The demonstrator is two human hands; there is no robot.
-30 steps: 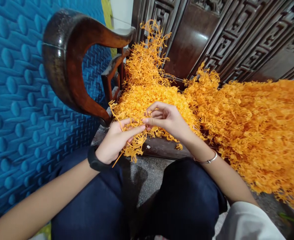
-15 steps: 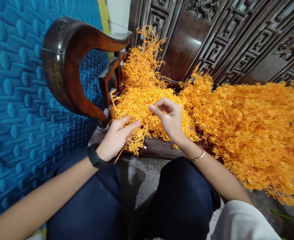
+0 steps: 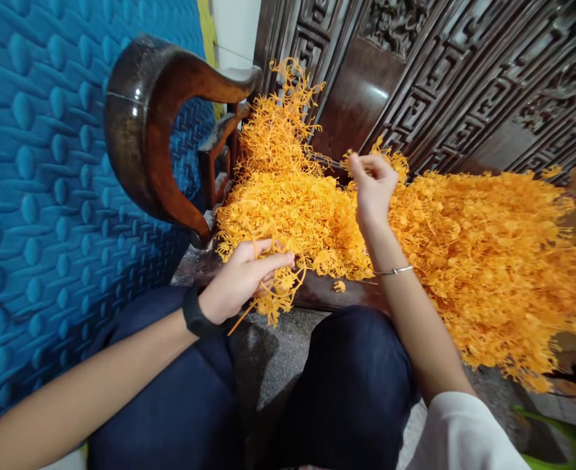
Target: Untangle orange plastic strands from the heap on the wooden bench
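My left hand (image 3: 246, 277) is closed around several thin orange plastic sprigs (image 3: 278, 297). Their curly heads hang below the fingers, and one straight stem sticks out under the palm. My right hand (image 3: 376, 183) is raised over the back of the bench seat, thumb and fingers pinched together. A small orange plastic piece (image 3: 350, 158) shows at its fingertips, partly hidden and hard to tell from the pile behind. Between and beyond the hands lies a heap of loose orange plastic pieces (image 3: 288, 202) on the dark wooden seat (image 3: 317, 290).
A curved wooden armrest (image 3: 141, 130) rises at the left. A larger mound of orange pieces (image 3: 483, 261) spreads along the right. Behind stands a carved wooden backrest (image 3: 361, 85). Blue textured matting (image 3: 38, 209) covers the left side. One loose piece (image 3: 339, 286) lies near the seat's front edge.
My right hand has moved up and to the right, away from my left hand. My left hand has shifted slightly right and down, keeping hold of the sprigs. The view has shifted a little.
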